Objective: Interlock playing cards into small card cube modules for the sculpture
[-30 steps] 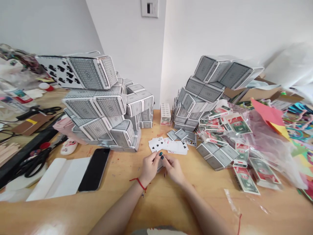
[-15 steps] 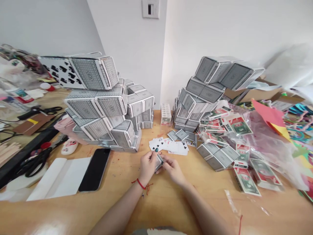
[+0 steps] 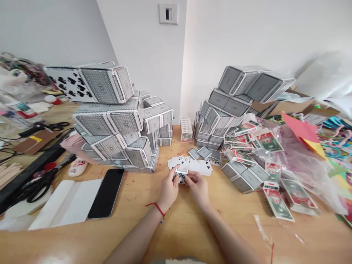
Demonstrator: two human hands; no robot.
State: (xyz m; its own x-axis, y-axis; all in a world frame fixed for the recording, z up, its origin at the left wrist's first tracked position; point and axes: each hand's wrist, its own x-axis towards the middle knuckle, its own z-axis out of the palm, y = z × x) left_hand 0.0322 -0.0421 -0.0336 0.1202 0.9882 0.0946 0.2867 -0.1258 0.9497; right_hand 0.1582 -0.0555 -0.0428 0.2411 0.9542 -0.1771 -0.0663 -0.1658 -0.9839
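Note:
Between both hands is a playing card (image 3: 181, 179) with a folded white edge, black pips facing me. My left hand (image 3: 169, 186) pinches its left side, a red string around that wrist. On the other side, the fingers of my right hand (image 3: 197, 187) are closed on the card's right edge. Just beyond the hands lie loose face-up cards (image 3: 199, 167) spread on the table, with a few grey-backed cards (image 3: 202, 152) behind them. Whether more than one card is held I cannot tell.
Stacked blocks of folded cards rise as a left tower (image 3: 110, 121) and a right tower (image 3: 228, 101). A two-part card block (image 3: 245, 176) and boxed decks (image 3: 277, 203) lie to the right. A black phone (image 3: 106, 193), white paper (image 3: 67, 201) and scissors (image 3: 41, 183) are at left.
The held card has been turned so its pip side and folded white edge face me. Both hands have shifted slightly, and the fingers now grip from the two sides.

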